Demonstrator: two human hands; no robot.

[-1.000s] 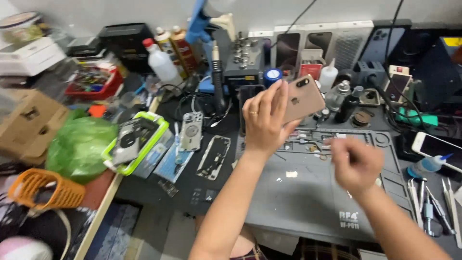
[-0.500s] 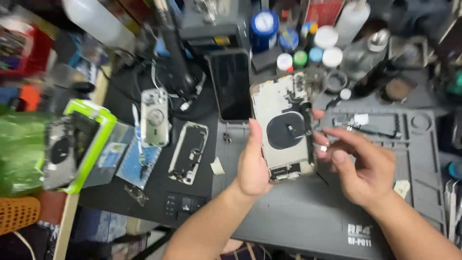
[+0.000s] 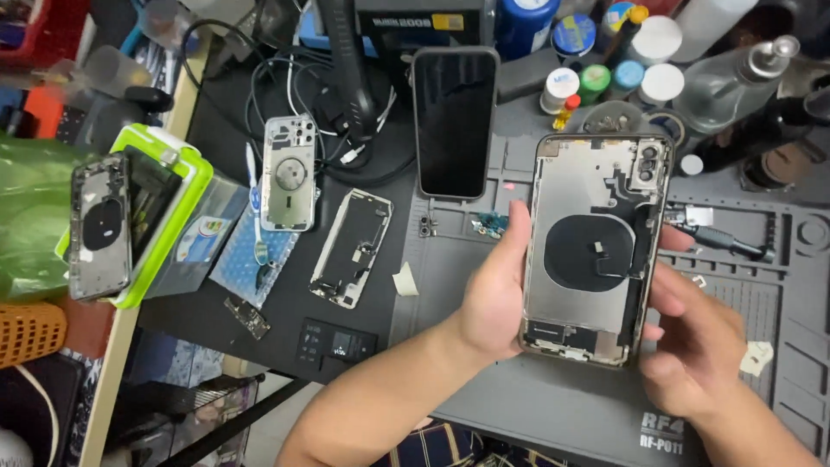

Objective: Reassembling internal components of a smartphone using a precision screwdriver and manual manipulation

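Cluttered dark workbench (image 3: 259,311) with grey repair mat (image 3: 553,406).

The left hand (image 3: 493,298) is gripping an opened phone shell (image 3: 596,246) by its edge, while the right hand (image 3: 700,346) is touching its other side above the grey mat (image 3: 553,406); a dark phone (image 3: 454,121) is lying nearby.

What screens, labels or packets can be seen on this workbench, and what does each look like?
Phone screen: dark, unlit, lying flat above the held phone housing.
Blue-and-white packet: flat, beside the green tray.
Round jar lids: white, green and blue, top right.
Yellow label: small rectangle on a dark box, top centre.
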